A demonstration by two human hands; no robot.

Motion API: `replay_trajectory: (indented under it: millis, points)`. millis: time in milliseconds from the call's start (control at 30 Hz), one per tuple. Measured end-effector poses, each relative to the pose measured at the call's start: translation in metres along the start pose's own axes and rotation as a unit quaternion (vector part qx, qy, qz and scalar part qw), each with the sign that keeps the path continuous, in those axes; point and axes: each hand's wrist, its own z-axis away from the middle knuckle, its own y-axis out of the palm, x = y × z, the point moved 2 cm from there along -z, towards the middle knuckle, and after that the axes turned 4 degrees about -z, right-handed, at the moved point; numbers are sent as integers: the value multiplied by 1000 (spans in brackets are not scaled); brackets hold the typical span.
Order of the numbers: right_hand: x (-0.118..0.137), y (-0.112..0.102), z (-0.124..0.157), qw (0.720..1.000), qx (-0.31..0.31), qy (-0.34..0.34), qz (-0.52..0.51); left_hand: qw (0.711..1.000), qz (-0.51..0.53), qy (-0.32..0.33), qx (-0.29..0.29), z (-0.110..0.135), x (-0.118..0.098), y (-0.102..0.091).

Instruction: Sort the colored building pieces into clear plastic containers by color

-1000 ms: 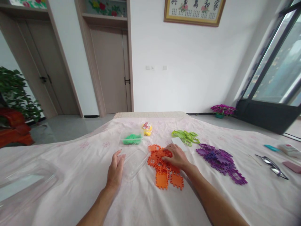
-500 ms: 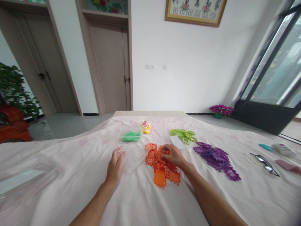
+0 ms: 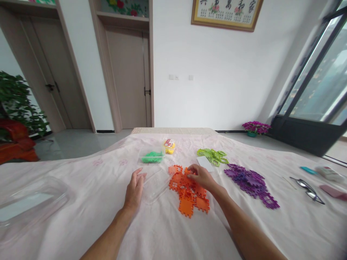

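My right hand (image 3: 201,176) rests on a pile of flat orange interlocking pieces (image 3: 188,191), its fingertips pinched on one piece at the pile's top. My left hand (image 3: 135,189) lies on the cloth with fingers stretched out, touching the near left rim of an empty clear plastic container (image 3: 156,182). The container sits just left of the orange pile.
Behind lie a clear box of green pieces (image 3: 151,156), a yellow-filled tub (image 3: 170,146), a light-green pile (image 3: 213,156) with a white card (image 3: 205,163), and a purple pile (image 3: 251,183). Glasses (image 3: 307,185) lie at right. A large clear tray (image 3: 28,202) sits far left on the pink cloth (image 3: 168,231).
My right hand has drawn its fingers together on an orange piece at the pile's top. My left hand has stayed at the container's rim.
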Motion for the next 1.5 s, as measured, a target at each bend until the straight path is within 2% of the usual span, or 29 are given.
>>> replay_trajectory:
  millis: [133,300,367,500,600,667,767,833,967,1033,1133,1233,1300,1400,1500]
  points:
    - [-2,-6,-2,996,-71,12,-52,992,-58,106,-21,3,-4,-3]
    - [8,-6,-2,971,-149,39,-181,947,-201,249,2,16,-19,6]
    - [18,-6,0,956,-164,49,-238,940,-219,262,11,21,-21,11]
    - [48,-4,5,918,-173,74,-348,946,-209,246,40,24,-20,18]
    - [72,7,7,903,-145,67,-398,949,-209,227,71,24,-18,19]
    - [85,21,7,904,-102,62,-410,950,-205,220,82,24,-18,19]
    - [93,43,3,927,-39,46,-370,951,-188,234,77,23,-19,19]
    - [90,50,-1,948,-38,28,-315,948,-183,251,67,23,-20,18]
    - [70,40,-6,976,-80,40,-199,939,-213,264,58,22,-21,16]
    - [59,28,-5,981,-48,75,-171,935,-235,258,58,21,-21,16]
    - [50,10,1,980,77,96,-160,934,-248,253,56,20,-22,15]
    - [49,-4,7,979,173,53,-91,936,-242,252,50,20,-23,14]
    - [52,-9,12,979,204,12,1,937,-240,250,47,19,-23,13]
    - [59,-6,20,964,237,-28,121,937,-240,250,36,18,-22,12]
    - [66,0,24,953,248,-30,169,934,-247,255,32,17,-21,12]
